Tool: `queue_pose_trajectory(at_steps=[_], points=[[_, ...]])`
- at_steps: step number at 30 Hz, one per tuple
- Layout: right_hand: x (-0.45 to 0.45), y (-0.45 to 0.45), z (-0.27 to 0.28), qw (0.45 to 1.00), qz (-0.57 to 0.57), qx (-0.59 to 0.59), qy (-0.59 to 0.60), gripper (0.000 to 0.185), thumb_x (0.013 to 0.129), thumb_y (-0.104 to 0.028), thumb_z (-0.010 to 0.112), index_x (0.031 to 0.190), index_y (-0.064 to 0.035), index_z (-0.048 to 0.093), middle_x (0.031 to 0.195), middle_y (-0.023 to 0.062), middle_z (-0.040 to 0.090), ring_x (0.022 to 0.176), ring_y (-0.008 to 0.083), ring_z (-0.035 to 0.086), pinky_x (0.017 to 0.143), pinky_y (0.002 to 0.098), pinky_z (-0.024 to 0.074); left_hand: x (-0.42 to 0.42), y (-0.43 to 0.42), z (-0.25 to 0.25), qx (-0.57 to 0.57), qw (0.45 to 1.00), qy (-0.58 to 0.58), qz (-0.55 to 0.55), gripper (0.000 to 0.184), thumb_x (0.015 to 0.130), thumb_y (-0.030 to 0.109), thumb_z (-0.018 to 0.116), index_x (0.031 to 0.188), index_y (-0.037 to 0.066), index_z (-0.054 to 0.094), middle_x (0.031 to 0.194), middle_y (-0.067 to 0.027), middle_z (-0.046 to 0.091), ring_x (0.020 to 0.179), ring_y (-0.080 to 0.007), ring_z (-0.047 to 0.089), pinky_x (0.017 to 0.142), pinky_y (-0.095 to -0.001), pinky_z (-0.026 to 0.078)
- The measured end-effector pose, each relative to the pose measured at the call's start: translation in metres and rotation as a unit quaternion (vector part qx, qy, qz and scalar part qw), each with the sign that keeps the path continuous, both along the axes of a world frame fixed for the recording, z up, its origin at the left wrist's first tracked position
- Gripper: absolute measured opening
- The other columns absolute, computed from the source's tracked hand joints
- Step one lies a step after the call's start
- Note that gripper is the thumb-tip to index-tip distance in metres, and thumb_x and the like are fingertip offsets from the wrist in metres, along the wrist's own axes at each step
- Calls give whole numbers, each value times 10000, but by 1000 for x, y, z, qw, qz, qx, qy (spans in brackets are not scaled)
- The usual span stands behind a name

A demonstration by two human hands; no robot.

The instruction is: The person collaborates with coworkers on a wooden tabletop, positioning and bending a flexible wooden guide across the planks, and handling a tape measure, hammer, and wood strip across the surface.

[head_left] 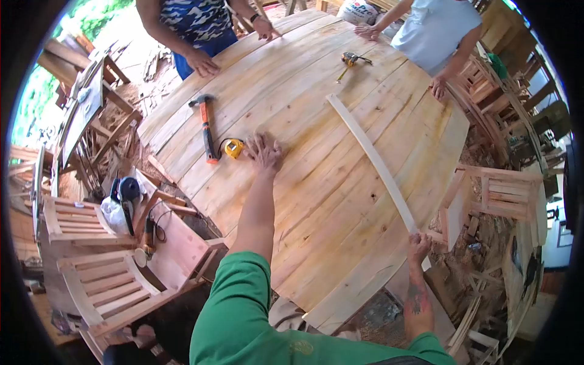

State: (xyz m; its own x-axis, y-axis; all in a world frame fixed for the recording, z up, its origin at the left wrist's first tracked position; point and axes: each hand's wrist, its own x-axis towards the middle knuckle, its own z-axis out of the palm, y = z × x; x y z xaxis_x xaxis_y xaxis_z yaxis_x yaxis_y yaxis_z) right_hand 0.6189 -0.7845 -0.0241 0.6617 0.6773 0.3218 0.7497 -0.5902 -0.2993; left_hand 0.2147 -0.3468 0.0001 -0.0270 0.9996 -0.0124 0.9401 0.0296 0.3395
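Observation:
My left hand (266, 153) rests on the planked wooden tabletop (304, 201) with its fingers spread, slightly blurred. Just left of its fingertips lies a yellow tape measure (233, 148). Beside that is a claw hammer (207, 131) with an orange and black handle. At the table's near right edge, my right hand (419, 246) is closed around the lower end of a long, thin wooden strip (377, 164). The strip slants across the tabletop, its far end near the middle. Farther back lies a second tape measure (349, 59) with some blade pulled out.
Two people stand at the far side, each with hands on the table: one in a camouflage top (194, 24), one in a light shirt (435, 30). Slatted wooden chairs (112, 286) and a power tool (149, 234) are at left. More chair frames (493, 191) and scraps lie at right.

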Motion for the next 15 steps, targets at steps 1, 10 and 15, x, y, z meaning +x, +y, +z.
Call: queue_pose_trajectory(at_steps=[1, 10, 15], points=[[-5, -3, -4, 1000, -9, 6, -2, 266, 774, -264, 688, 957, -82, 624, 994, 170, 561, 947, 371, 526, 813, 479, 431, 1, 1, 3, -3, 1000, 2, -1, 660, 939, 487, 273, 1477, 122, 160, 1557, -58, 36, 1423, -332, -19, 1120, -548, 6], [-45, 3, 23, 998, -42, -43, 29, 269, 751, -230, 685, 957, -72, 613, 987, 158, 535, 997, 371, 499, 882, 491, 375, -3, -36, 1, -7, 998, -65, 25, 619, 954, 441, 281, 1470, 110, 197, 1557, -40, 74, 1423, -326, 12, 1119, -534, 31], [-47, 3, 32, 998, 8, -14, 57, 227, 804, -159, 600, 1003, -49, 608, 997, 161, 532, 1024, 364, 488, 914, 480, 366, 2, -32, 2, 21, 998, 34, 54, 598, 947, 412, 328, 1446, 86, 269, 1537, -54, 179, 1388, -330, 168, 1087, -538, 164]])
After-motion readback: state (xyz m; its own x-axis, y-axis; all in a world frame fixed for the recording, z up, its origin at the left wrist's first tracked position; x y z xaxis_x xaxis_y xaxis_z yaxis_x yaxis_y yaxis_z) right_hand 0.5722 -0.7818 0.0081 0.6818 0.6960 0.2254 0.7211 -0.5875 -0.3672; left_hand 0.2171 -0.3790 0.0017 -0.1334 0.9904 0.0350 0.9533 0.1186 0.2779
